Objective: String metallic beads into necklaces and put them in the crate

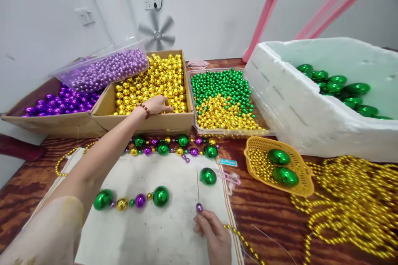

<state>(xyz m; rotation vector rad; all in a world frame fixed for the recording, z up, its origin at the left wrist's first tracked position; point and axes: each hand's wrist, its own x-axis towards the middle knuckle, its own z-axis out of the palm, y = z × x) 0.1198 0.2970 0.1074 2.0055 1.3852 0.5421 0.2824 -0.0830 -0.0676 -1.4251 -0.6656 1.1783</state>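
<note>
Wood-grain table (267,215), white cloth (149,236) near centre, cardboard boxes (146,125) far left, clear tray (231,132) far centre, foam box (311,128) far right, yellow basket (306,184) right.

Bead boxes (149,124) stand behind the cloth (149,232); basket (306,188) right of it.

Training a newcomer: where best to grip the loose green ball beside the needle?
Probably from above, fingertips pinching opposite sides of the green ball: it is smooth, round, and lies free on the cloth, needle at its left.
</note>
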